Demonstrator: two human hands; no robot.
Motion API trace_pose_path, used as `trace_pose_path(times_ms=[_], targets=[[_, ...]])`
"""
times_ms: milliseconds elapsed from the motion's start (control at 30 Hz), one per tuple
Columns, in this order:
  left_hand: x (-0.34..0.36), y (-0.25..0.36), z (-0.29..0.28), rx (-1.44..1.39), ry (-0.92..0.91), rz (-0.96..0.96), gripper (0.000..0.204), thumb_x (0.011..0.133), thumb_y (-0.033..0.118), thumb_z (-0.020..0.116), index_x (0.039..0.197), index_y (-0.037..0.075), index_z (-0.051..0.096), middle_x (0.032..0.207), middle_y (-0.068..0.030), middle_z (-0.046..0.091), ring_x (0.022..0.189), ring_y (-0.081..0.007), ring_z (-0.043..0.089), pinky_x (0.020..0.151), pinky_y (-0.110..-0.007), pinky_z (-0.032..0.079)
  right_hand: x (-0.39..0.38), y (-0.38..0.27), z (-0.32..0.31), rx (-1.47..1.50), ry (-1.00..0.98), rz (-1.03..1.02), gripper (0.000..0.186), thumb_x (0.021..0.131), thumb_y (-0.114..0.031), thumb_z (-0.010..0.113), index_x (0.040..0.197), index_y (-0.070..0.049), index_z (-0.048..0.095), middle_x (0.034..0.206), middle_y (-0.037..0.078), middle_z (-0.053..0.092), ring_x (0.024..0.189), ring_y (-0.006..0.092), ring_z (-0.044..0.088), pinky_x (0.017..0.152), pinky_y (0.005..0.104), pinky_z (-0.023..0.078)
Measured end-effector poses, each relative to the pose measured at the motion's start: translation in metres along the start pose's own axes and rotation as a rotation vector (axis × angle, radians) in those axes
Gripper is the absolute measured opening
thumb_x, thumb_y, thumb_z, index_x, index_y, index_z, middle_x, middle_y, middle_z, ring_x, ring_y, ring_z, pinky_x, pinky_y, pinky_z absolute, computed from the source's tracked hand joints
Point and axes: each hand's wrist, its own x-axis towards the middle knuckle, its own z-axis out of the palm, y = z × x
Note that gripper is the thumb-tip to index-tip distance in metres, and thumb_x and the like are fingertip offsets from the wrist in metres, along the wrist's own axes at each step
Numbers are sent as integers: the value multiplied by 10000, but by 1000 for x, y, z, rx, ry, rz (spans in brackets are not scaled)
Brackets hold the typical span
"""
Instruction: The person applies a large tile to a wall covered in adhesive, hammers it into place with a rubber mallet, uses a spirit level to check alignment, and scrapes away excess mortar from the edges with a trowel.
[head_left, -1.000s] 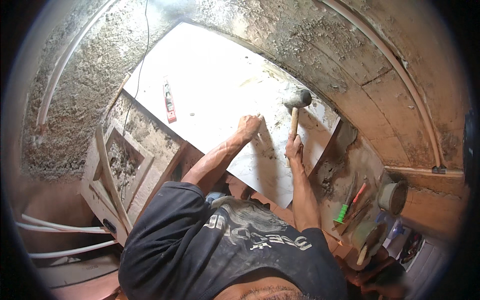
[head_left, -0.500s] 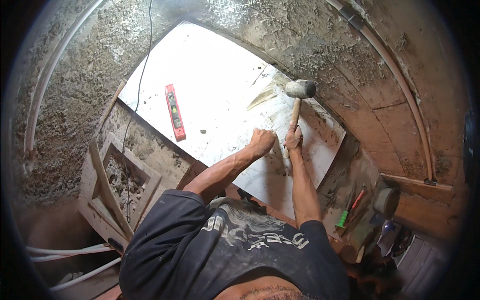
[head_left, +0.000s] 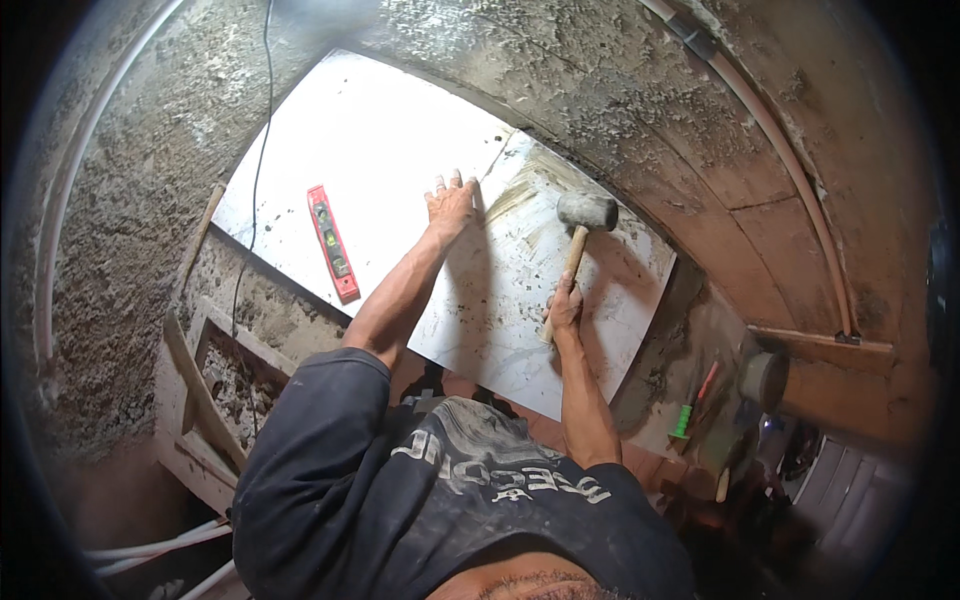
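Note:
Two large white tiles lie side by side in front of me, a seam between them. On the left tile [head_left: 340, 120] rests a short red spirit level [head_left: 333, 243]. The right tile [head_left: 500, 320] is smeared with brownish mortar and dotted with crumbs. Close to the seam, my left hand [head_left: 451, 205] is laid on the tile surface with its fingers spread. My right hand [head_left: 566, 305] grips the wooden handle of a rubber mallet [head_left: 587, 212]. The mallet's dark grey head is over the right tile, near its far edge.
Rough mortar-covered walls rise beyond the tiles. A thin black cable [head_left: 262, 150] hangs across the left tile. At the left stands a wooden frame [head_left: 245, 335] with rubble inside. A green-handled tool [head_left: 682, 421] and a round container [head_left: 764, 381] lie at the right.
My left hand has moved from beside the mallet handle, up and left, and its fist has opened onto the tile. The mallet head has dropped slightly. The view has shifted a little.

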Motion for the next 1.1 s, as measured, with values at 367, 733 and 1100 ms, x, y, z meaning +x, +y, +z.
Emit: trace_pose_path(times_ms=[367,733,1100], targets=[[1,-2,-16,32,-90,142,528,705,178,738,1189,308,574,1219,-203,484,1175,-491,435,892,-562,393,-6,6,-16,85,273,47,591,948,-532,343,985,43,474,603,72,457,439,201,484,390,307,438],[16,-31,-10,124,-37,420,411,721,167,672,1097,314,602,976,-188,560,760,-321,626,756,-482,436,9,-2,-3,5,175,74,600,944,-552,321,909,28,469,564,84,463,386,211,502,386,317,421],[14,-24,-23,218,-42,475,331,766,139,618,1044,318,594,948,-169,575,675,-261,634,722,-452,442,-7,-12,-9,102,175,45,555,938,-544,369,889,0,470,579,47,432,426,172,468,366,296,412]])
